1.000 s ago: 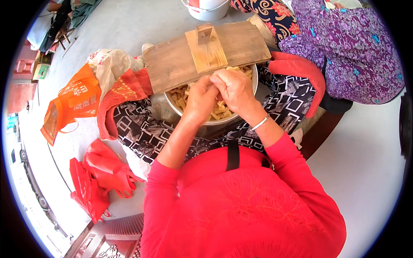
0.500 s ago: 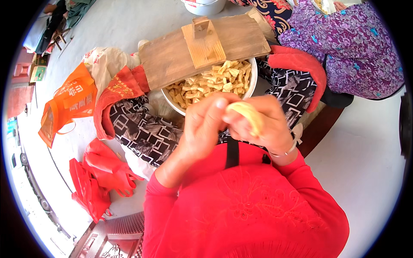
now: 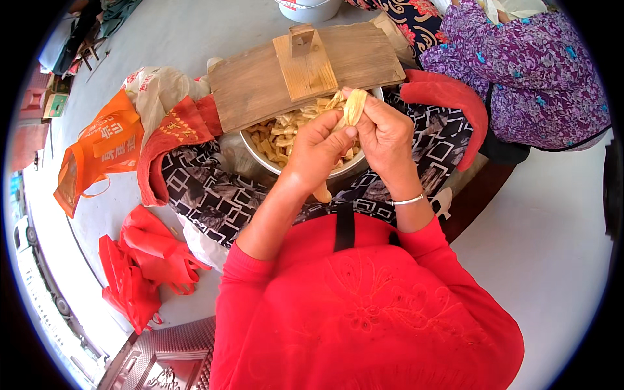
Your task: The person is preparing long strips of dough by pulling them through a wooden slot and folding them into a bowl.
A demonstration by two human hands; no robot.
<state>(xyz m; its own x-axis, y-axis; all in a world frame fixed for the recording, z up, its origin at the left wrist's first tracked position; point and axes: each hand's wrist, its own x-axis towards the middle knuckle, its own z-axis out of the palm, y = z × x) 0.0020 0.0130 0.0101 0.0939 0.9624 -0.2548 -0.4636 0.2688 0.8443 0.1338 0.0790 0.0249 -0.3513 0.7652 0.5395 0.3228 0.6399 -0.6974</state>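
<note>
A pale yellow, ribbed strip (image 3: 355,108) that looks like dried husk is held between both hands, over the near side of a metal basin (image 3: 250,147). My right hand (image 3: 389,135) pinches it from the right, its top end folded over. My left hand (image 3: 318,146) closes on it from the left, the thumb pressed toward the right fingers. A paler tail end (image 3: 322,193) hangs below my left palm. Many short folded yellow pieces (image 3: 276,140) fill the basin. A wooden board (image 3: 250,91) with a lighter block (image 3: 312,71) fixed on it lies over the basin's far side.
Red padded cloths (image 3: 448,97) lie on both sides of the basin. An orange bag (image 3: 104,149) and red bags (image 3: 153,253) are on the left. Another person in a purple floral top (image 3: 520,71) sits at the far right. A pale bucket (image 3: 311,10) stands beyond the board.
Both hands have moved forward, away from my chest and over the basin. The strip, blurred and looped over the right fingers before, is now stretched and folded between both hands' fingertips.
</note>
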